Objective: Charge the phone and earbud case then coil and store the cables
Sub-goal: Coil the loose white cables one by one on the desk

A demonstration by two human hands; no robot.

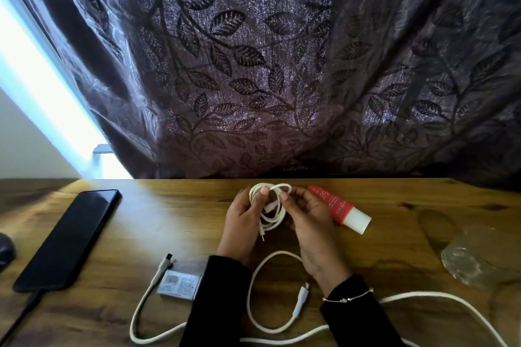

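Note:
A thin white cable is looped into a small coil above the wooden desk. My left hand grips the coil's left side with fingers through the loops. My right hand pinches the right side; one plug end dangles below. A thicker white braided cable lies loose in front of me, both of its plugs free. At the left a black phone lies face up with a dark cable plugged into its near end. No earbud case is clearly seen.
A small grey box with a barcode sits beside my left sleeve. A red and white tube lies behind my right hand. A clear glass lies at the right. A dark curtain hangs behind the desk.

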